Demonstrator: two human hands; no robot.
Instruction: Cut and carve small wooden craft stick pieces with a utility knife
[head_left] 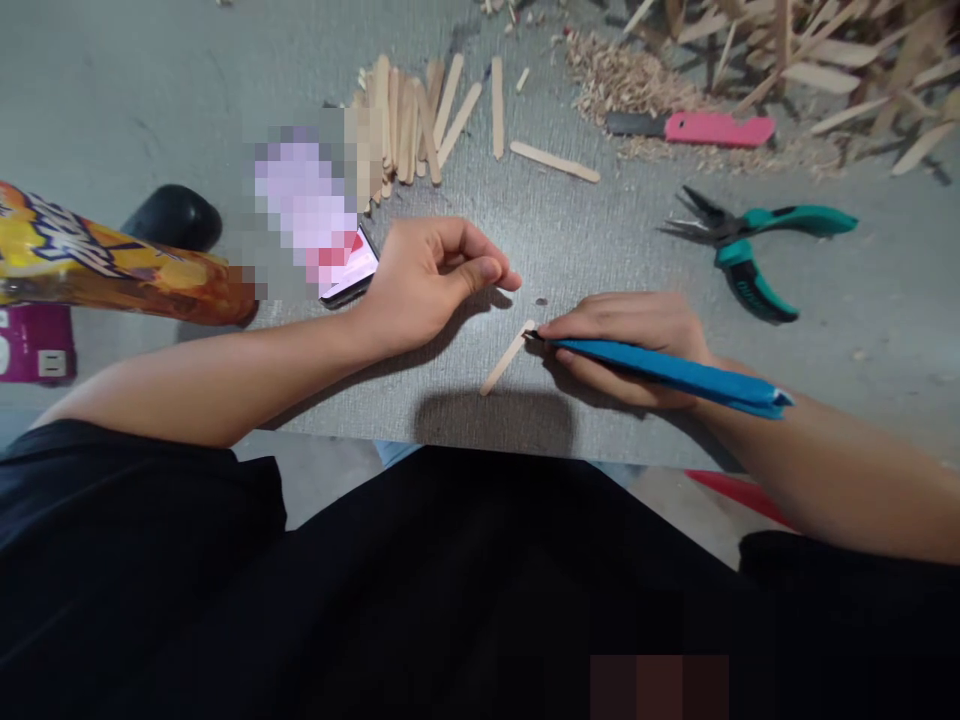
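Observation:
Above the table my right hand (637,335) is closed around a long blue tool (667,370) with a thin dark tip, perhaps a pen or craft knife. That tip meets the upper end of a small wooden craft stick (504,362), which lies slanted near the table's front edge. To the upper left of the stick is my left hand (431,280), with the thumb against the curled fingers and nothing visible between them. A tiny dark round piece (541,301) sits on the table between both hands.
A phone (351,270), partly blurred, lies beside my left wrist. Farther back are several craft sticks (405,120), wood shavings (622,75) and a pink-handled knife (720,128). Green-handled pliers (742,230) lie open at right. An orange-yellow bottle (97,250) lies at left.

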